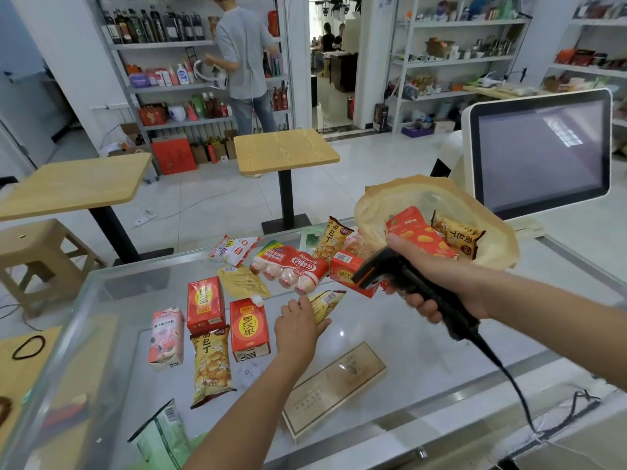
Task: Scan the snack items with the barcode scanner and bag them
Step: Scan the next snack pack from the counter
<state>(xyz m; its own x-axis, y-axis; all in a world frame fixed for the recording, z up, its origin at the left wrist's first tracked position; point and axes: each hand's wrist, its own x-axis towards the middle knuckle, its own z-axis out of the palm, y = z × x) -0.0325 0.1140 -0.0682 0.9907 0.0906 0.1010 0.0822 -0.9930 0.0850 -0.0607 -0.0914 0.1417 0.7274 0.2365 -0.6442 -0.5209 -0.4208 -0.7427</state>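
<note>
My left hand [298,325] grips a small yellow snack packet [326,302] on the glass counter [390,334]. My right hand [437,283] holds the black barcode scanner [407,283], its orange-edged head pointing left over a red carton [349,271]. A yellowish plastic bag [431,201] lies open at the counter's back right with a red snack pack [417,234] and a yellow packet [458,237] inside. Several snacks and drink cartons lie spread on the counter, among them a red carton [249,329] and a yellow crouton bag [210,364].
A checkout screen [543,150] stands at the right behind the bag. The scanner cable [509,378] trails to the counter's right front. A flat tan box [336,388] lies under the glass. Beyond the counter are two wooden tables [285,149], a stool [37,256], shelves and a person.
</note>
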